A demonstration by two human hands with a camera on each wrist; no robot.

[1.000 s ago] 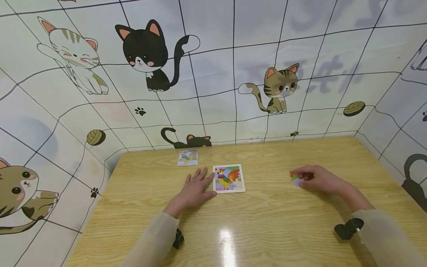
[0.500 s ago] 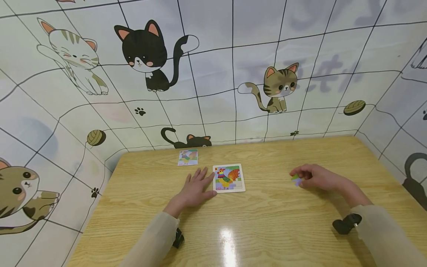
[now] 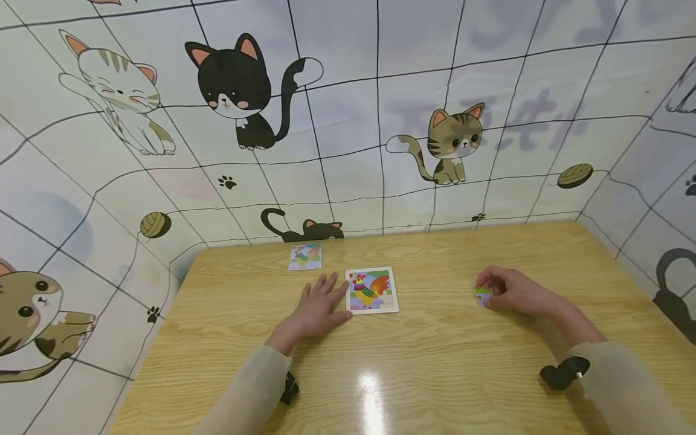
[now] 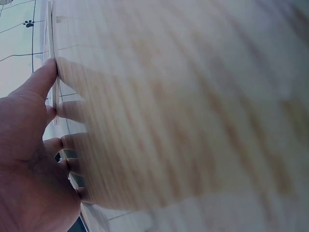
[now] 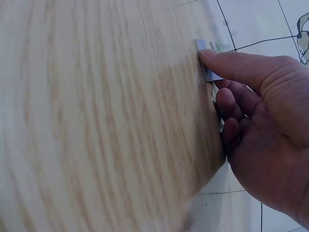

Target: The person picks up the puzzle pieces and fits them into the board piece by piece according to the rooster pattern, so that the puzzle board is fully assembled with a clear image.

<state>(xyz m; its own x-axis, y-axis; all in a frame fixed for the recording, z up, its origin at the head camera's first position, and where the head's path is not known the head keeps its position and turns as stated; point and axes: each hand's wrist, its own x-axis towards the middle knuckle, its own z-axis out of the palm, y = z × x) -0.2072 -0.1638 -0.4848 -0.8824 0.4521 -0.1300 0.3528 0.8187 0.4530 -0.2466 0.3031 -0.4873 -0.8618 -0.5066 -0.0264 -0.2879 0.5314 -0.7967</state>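
A white-rimmed puzzle tray [image 3: 395,293] with a colourful rooster picture lies flat on the table; a pale, bare patch shows at its lower right. My left hand [image 3: 318,308] rests on the table with fingers spread, its thumb and a fingertip against the tray's left edge. Over to the right, my right hand [image 3: 513,291] pinches a green and lilac jigsaw piece [image 3: 481,295] between thumb and fingers, low at the tabletop. The right wrist view shows the thumb on the piece [image 5: 210,73] and the other fingers curled beneath.
Behind the left hand, a small card [image 3: 306,257] with the same rooster picture lies near the table's back edge. The wooden table [image 3: 435,356] meets a cloth wall [image 3: 353,121] printed with cats. A black wrist device [image 3: 564,373] sits at the right sleeve.
The jigsaw piece has turned slightly in my right hand, and the right fingers have curled closer around it. My left hand and the tray stay in place.
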